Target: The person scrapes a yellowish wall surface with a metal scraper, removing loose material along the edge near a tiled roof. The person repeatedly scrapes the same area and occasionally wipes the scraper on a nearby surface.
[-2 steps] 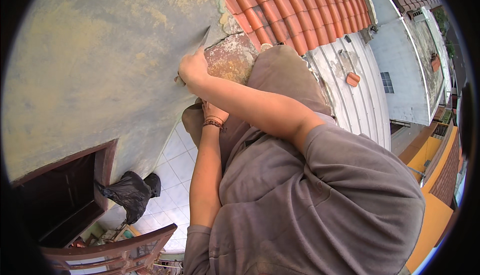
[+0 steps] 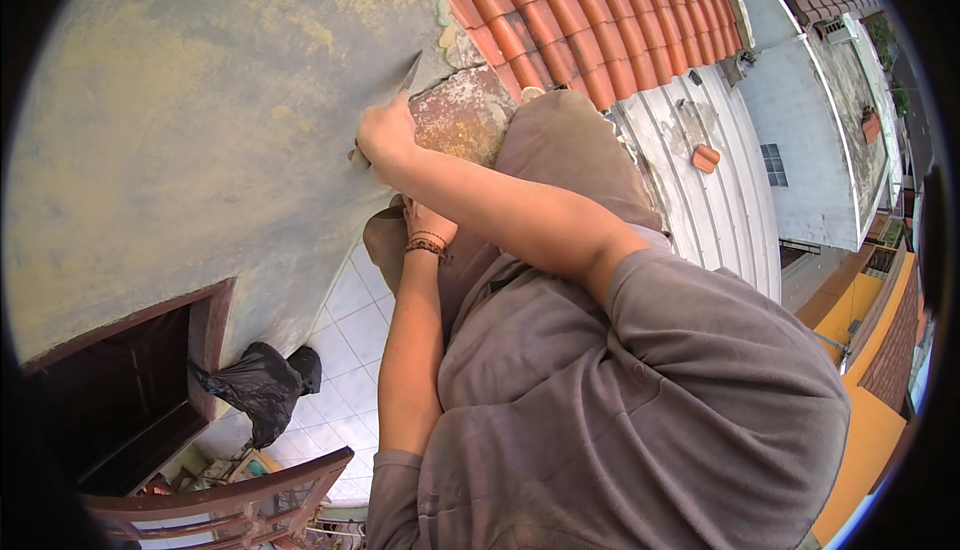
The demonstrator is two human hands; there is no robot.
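Observation:
My right hand [image 2: 385, 135] is closed round the handle of a putty knife [image 2: 411, 75]. Its thin metal blade lies against the grey plastered wall [image 2: 200, 130], close to the wall's edge. The handle's butt end pokes out below my fist. Beneath my right forearm, my left hand [image 2: 430, 224], with dark bead bracelets at the wrist, is by my knee and the wall's lower edge. Its fingers are mostly hidden, so I cannot make out whether they grip anything. Beside the blade is a rough, reddish worn ledge [image 2: 462, 115] with a crack along its upper side.
Orange roof tiles [image 2: 600, 10] slope away beyond the ledge. A pale corrugated roof [image 2: 700, 150] bears a loose tile piece [image 2: 706, 159]. Lower left are a dark-framed opening [image 2: 215, 335], a black plastic bag [image 2: 262, 385], white floor tiles [image 2: 345, 380] and a brown wooden frame [image 2: 230, 500].

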